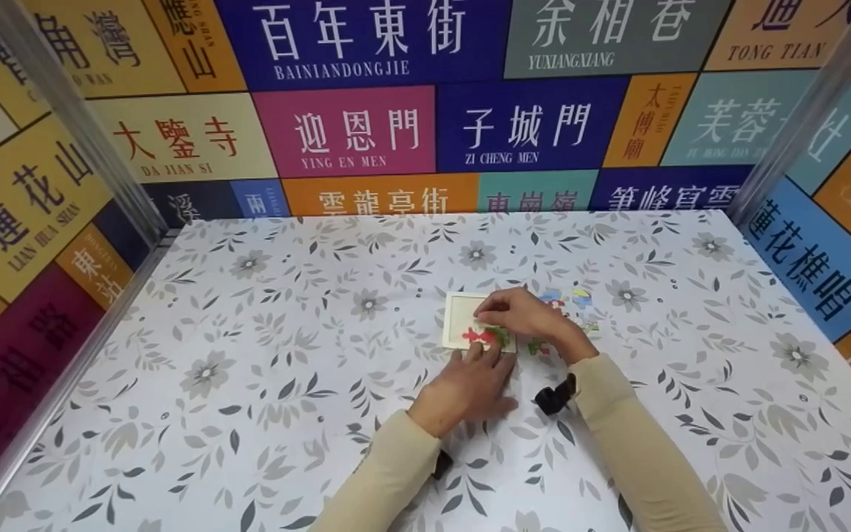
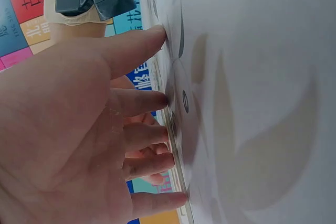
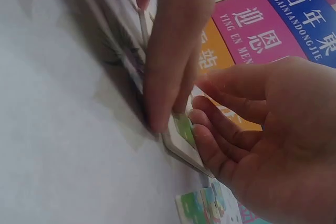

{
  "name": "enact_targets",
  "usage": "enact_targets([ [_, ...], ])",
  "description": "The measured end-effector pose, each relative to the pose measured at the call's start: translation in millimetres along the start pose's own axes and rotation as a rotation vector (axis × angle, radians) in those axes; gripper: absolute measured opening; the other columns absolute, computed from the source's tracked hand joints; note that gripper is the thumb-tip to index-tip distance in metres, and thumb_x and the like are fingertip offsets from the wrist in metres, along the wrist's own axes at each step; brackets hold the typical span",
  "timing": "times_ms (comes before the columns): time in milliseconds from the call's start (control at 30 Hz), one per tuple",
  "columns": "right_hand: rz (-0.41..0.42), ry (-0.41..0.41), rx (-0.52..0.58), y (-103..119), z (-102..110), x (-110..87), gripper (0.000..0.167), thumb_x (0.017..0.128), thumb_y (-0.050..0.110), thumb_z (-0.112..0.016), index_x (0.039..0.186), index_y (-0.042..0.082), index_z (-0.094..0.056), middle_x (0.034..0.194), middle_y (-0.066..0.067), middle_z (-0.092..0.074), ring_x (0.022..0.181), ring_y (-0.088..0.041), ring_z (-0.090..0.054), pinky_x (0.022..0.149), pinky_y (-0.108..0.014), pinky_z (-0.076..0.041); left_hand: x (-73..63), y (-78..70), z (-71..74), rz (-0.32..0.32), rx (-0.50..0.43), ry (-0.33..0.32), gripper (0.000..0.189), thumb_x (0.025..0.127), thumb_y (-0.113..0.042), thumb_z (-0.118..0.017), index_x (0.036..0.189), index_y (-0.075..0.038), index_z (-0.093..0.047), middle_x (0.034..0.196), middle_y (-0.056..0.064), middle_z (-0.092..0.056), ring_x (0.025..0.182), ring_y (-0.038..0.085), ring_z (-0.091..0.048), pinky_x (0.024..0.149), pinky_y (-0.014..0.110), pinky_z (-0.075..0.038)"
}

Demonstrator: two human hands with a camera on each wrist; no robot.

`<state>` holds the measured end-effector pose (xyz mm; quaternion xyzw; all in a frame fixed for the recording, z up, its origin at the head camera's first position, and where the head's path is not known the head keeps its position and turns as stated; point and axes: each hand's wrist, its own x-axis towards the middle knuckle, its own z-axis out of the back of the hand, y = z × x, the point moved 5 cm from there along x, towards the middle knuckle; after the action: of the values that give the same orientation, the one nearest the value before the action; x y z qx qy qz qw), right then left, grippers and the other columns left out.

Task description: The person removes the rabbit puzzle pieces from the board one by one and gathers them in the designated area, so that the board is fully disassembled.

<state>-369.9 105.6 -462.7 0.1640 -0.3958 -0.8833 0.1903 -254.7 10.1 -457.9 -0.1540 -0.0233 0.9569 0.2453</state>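
A small square puzzle tray with a pale rim lies on the table. Red and green puzzle pieces sit in its near part, while bare tray floor shows at the far left. My left hand rests at the near edge, fingertips on the tray and pieces; in the left wrist view its fingers are spread and fairly straight. Over the tray's right side is my right hand, fingers bent with tips close together. Whether they pinch a piece is hidden. In the right wrist view they are beside a green piece.
Loose colourful puzzle pieces lie right of the tray, partly behind the right hand, with another piece nearer the right wrist. A floral cloth covers the table. Panels with printed characters stand behind and at the sides.
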Motion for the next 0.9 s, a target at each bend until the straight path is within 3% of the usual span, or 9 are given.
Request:
enact_targets([
  [200, -0.017, 0.0, 0.002, -3, -2, 1.3, 0.021, 0.098, 0.019, -0.065, 0.113, 0.007, -0.073, 0.114, -0.012, -0.072, 0.107, -0.023, -0.064, 0.1, -0.041, -0.047, -0.7, -2.3, 0.0, -0.007, 0.027, 0.017, 0.069, 0.1, -0.051, -0.054, 0.158, -0.021, -0.032, 0.168, 0.005, -0.022, 0.155, 0.026, -0.023, 0.123, 0.051, -0.029],
  [400, -0.009, 0.01, -0.003, -4, -1, -0.2, 0.018, 0.093, 0.015, -0.071, 0.108, 0.006, -0.075, 0.109, -0.011, -0.074, 0.1, -0.018, -0.065, 0.092, -0.033, -0.049, -2.6, -2.3, 1.0, -0.008, 0.043, 0.024, 0.066, 0.099, -0.051, -0.056, 0.156, -0.026, -0.036, 0.168, 0.003, -0.023, 0.155, 0.028, -0.023, 0.123, 0.058, -0.025],
  [567, 0.0, 0.007, -0.024, -6, 1, -1.5, 0.017, 0.089, 0.014, -0.076, 0.104, 0.005, -0.076, 0.103, -0.011, -0.075, 0.089, -0.013, -0.064, 0.081, -0.025, -0.048, -5.6, -1.1, 1.9, 0.029, 0.003, 0.019, 0.065, 0.097, -0.052, -0.058, 0.155, -0.031, -0.037, 0.168, -0.001, -0.023, 0.154, 0.039, -0.022, 0.12, 0.066, -0.021],
  [733, 0.005, 0.005, -0.057, -7, 1, -0.8, 0.019, 0.087, 0.014, -0.078, 0.103, 0.006, -0.076, 0.103, -0.011, -0.075, 0.089, -0.014, -0.063, 0.082, -0.026, -0.048, -8.5, 1.3, 0.1, 0.077, -0.052, 0.047, 0.066, 0.097, -0.054, -0.055, 0.157, -0.037, -0.032, 0.169, -0.006, -0.019, 0.151, 0.051, -0.017, 0.119, 0.072, -0.015],
  [900, -0.015, -0.002, -0.073, -8, 1, 0.2, 0.018, 0.086, 0.017, -0.079, 0.101, 0.007, -0.076, 0.101, -0.01, -0.074, 0.089, -0.016, -0.062, 0.082, -0.027, -0.047, -10.1, 1.6, 0.3, 0.073, -0.061, 0.04, 0.067, 0.098, -0.054, -0.055, 0.157, -0.037, -0.031, 0.169, -0.006, -0.02, 0.149, 0.054, -0.018, 0.118, 0.072, -0.017],
])
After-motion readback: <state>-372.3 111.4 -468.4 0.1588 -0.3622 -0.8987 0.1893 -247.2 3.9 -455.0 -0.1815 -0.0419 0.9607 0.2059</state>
